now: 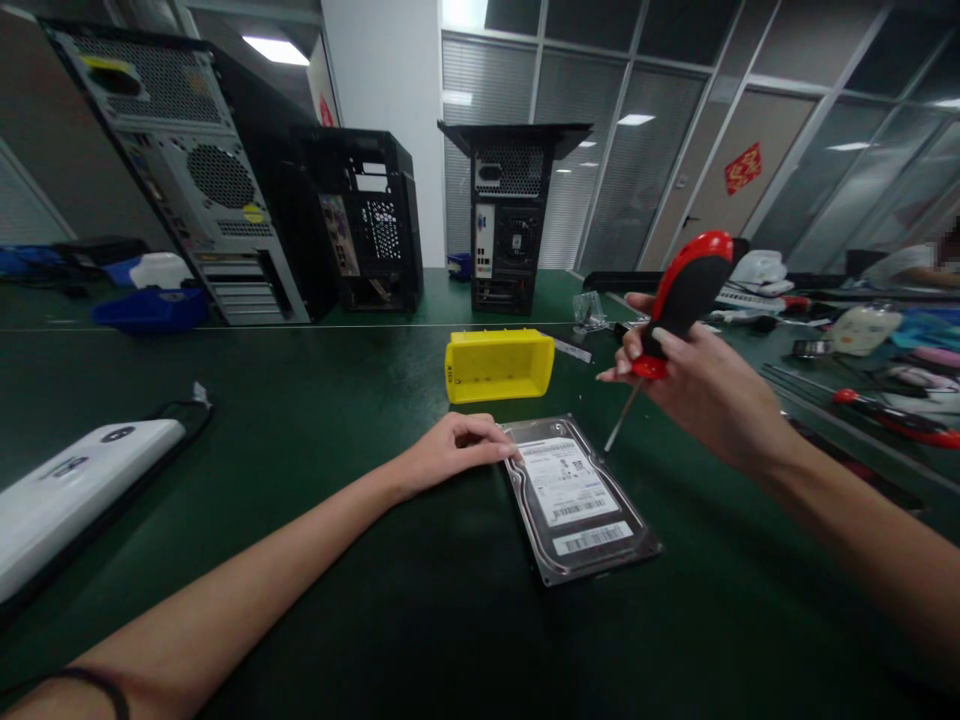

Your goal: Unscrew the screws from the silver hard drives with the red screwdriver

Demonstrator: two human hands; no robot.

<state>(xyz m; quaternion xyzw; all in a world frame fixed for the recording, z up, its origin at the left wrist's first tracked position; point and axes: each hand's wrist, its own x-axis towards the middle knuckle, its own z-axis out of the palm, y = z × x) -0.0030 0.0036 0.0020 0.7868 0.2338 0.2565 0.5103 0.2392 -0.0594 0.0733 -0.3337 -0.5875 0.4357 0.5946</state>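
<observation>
Right hand [701, 385] clamped on screwdriver [679, 300], tip angled down-left, just off the far right corner of the drive [574, 500] lying flat on the surface [300, 480], long axis away; left hand [450, 450] curled, steadying its near-left edge.

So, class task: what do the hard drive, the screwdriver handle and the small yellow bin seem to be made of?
Hard drive: likely metal; its dark casing glints at the edges, with a matte white paper label on top. Screwdriver handle, in the right hand: red and black, smooth, probably plastic or rubber. Yellow bin: evenly coloured with a slight sheen, apparently moulded plastic.
</observation>
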